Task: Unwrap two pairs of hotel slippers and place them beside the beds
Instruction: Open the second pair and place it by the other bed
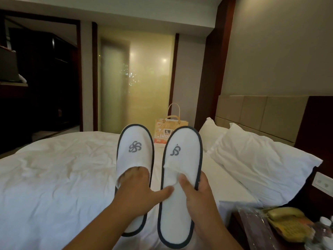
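- Two bare forearms reach forward from the bottom of the view, each hand holding one white slipper with dark trim above a white bed (59, 174).
- Left hand (138, 192): fingers tucked inside the toe opening of the left slipper (134, 159), thumb stretched across to touch the other slipper.
- Right hand (194, 193): clamped around the edge of the right slipper (182, 170), thumb pressing on its insole, fingers wrapped behind.
- Both slippers are bare of any wrapping, held side by side, toes pointing up and away, grey logos showing.
- Crinkled clear plastic (252, 219), possibly discarded wrapping, lies on the nightstand (236, 224) at lower right beside a yellow telephone (284, 215).
- Judged progress: one pair looks unwrapped but is not yet set down on the floor. No second pair is visible, so its state cannot be told.
- Pillows (255, 159) and a paper gift bag (171, 130) sit farther back.
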The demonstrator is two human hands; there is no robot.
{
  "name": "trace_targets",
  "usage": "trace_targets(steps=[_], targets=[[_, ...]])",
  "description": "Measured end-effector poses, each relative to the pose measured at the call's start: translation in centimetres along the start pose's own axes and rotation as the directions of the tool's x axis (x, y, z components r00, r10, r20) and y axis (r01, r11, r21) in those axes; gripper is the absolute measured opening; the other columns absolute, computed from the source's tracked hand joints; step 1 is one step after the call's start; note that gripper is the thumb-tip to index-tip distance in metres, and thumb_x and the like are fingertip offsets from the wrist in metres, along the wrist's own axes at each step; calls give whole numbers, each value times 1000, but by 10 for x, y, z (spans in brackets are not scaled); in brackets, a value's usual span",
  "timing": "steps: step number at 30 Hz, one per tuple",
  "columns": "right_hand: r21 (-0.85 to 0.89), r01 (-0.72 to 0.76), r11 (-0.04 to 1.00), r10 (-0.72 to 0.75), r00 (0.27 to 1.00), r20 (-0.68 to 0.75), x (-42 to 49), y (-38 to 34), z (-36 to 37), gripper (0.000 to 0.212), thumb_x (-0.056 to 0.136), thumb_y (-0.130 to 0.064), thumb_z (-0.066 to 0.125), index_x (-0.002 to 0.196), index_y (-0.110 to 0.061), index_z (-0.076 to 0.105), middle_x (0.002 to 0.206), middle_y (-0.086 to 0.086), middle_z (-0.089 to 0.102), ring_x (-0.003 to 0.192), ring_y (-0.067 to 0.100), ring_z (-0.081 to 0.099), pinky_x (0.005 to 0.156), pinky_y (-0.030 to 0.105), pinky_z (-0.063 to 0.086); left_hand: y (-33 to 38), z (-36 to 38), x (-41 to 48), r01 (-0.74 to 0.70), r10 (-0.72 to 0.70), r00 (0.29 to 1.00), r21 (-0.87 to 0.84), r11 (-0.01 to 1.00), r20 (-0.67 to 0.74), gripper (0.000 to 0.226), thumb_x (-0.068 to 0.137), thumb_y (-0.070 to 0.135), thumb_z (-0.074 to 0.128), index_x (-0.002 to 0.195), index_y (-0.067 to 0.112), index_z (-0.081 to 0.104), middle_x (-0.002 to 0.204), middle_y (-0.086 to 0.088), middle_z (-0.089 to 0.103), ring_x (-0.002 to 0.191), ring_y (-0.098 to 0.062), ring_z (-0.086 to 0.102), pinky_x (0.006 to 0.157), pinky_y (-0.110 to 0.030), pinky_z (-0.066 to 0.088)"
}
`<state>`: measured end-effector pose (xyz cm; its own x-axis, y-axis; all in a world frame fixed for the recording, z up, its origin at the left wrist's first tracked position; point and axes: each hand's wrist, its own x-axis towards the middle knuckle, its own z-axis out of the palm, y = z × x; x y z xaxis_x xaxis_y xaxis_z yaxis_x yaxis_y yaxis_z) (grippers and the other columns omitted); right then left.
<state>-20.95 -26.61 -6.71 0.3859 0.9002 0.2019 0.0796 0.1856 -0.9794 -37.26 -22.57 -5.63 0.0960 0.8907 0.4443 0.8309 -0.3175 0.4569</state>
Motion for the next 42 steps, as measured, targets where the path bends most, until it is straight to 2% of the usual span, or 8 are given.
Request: trace_targets(steps=[8,13,18,24,28,31,36,42], targets=[[-78,97,992,-96,995,15,-13,4,11,57,89,-59,50,141,-38,45,136,-14,58,124,10,55,109,42,45,21,16,-15,-89,90,963,15,996,-254,56,71,79,41,74,25,56,69,11,58,68,-7,57,62,-24,45],[-232,104,967,-60,980,189,-13,10,-2,106,68,-44,83,142,-65,10,115,-20,65,97,-2,67,81,24,59,-2,1,-3,-76,96,940,75,994,-328,39,79,54,39,68,20,54,63,5,54,62,-20,58,62,-30,48],[-474,273,837,-271,960,74,-7,12,3,66,90,-42,63,149,-40,32,135,-26,44,125,0,44,112,29,39,9,12,-10,-142,167,932,100,985,-322,38,81,49,34,59,23,50,53,10,44,46,-11,43,49,-26,38],[-457,236,857,-299,952,-69,4,10,-4,21,95,-22,50,86,-41,53,79,-10,65,74,5,59,58,20,44,4,23,-13,-76,122,968,205,976,-221,28,78,49,49,63,26,51,59,9,50,52,-12,43,53,-25,36],[-388,142,911,-207,969,-132,11,10,-13,13,95,-29,48,86,-34,57,81,-8,65,76,13,60,67,33,52,4,29,-19,-60,93,985,226,972,-142,30,85,50,48,78,25,60,77,5,66,70,-15,62,65,-30,50],[-683,182,707,-330,940,-91,8,12,-16,16,86,-25,60,98,-35,54,95,-10,58,88,19,58,76,37,50,11,27,-16,-83,121,981,229,970,-155,28,91,42,47,81,22,64,75,5,67,62,-14,60,59,-26,46],[-751,643,150,-738,578,348,-20,15,4,11,68,-16,62,65,-22,54,63,1,52,53,24,53,50,36,36,21,25,-15,-101,142,985,334,937,-100,35,96,41,30,91,24,61,91,3,67,79,-16,64,64,-29,46],[-618,418,666,-351,907,234,-32,15,19,48,92,-30,47,140,-34,50,135,-14,57,126,9,53,107,17,36,18,12,-5,-46,77,991,266,963,-111,26,90,37,55,85,15,68,78,-5,71,64,-22,67,58,-33,55]])
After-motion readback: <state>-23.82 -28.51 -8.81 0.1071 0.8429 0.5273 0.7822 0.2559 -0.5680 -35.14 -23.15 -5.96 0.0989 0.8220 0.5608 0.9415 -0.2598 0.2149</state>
